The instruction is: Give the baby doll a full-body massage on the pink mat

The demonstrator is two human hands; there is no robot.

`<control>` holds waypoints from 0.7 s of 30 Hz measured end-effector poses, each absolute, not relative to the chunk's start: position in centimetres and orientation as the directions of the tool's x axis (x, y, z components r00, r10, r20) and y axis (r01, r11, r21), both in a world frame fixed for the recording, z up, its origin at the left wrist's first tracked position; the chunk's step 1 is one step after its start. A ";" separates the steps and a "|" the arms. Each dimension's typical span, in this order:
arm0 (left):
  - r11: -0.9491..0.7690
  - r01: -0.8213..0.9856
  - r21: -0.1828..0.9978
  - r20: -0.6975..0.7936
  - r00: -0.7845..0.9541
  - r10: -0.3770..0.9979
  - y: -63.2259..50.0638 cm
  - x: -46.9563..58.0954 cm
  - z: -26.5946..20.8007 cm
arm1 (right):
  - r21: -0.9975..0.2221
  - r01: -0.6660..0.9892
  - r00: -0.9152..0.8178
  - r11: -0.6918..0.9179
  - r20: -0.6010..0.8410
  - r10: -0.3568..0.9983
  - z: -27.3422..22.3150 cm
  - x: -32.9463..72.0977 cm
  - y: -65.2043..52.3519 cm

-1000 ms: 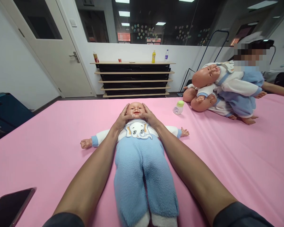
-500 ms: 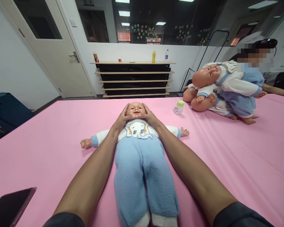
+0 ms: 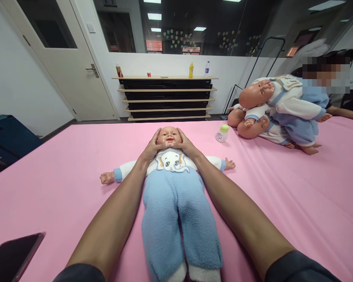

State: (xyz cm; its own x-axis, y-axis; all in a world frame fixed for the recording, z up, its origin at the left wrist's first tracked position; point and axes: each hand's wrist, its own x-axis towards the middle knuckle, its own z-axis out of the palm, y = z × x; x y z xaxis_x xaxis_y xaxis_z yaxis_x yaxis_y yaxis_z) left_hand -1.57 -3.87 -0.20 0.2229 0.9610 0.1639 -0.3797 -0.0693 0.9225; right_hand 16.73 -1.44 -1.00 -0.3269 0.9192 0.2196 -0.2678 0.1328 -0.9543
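Observation:
A baby doll (image 3: 176,196) lies face up on the pink-covered table, arms spread wide, in fleecy blue trousers and a white top with an elephant face. My left hand (image 3: 151,148) cups one side of the doll's head, its thumb across the chin. On the other side my right hand (image 3: 187,145) mirrors it, and the two thumb tips nearly meet below the mouth. My fingers lie along the cheeks up to the temples, and their undersides are hidden. Past my right hand stands a small white bottle with a green cap (image 3: 222,134).
Several dolls (image 3: 294,105) are piled at the right, with a person (image 3: 326,74) behind them. A phone (image 3: 14,256) lies at the near left of the pink table cover (image 3: 64,164). Shelves (image 3: 167,90) holding bottles stand by the far wall. A dark blue case (image 3: 11,137) is at left.
My hands and the doll look the same as before. The person behind the piled dolls has shifted slightly to the right.

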 end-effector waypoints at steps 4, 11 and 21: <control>-0.055 -0.400 0.915 0.155 0.222 0.963 -3.9 -1.6 0.0 | -0.946 -0.318 -0.338 0.071 0.183 0.923 -1.2 16.5 -1.2; -0.071 -0.391 0.918 0.169 0.223 0.960 -3.9 -1.6 -0.1 | -0.946 -0.307 -0.344 0.106 0.214 0.914 -1.2 16.8 -1.4; -0.044 -0.404 0.914 0.158 0.253 0.954 -4.0 -1.7 0.0 | -0.934 -0.353 -0.338 0.052 0.180 0.924 -1.3 16.4 -1.0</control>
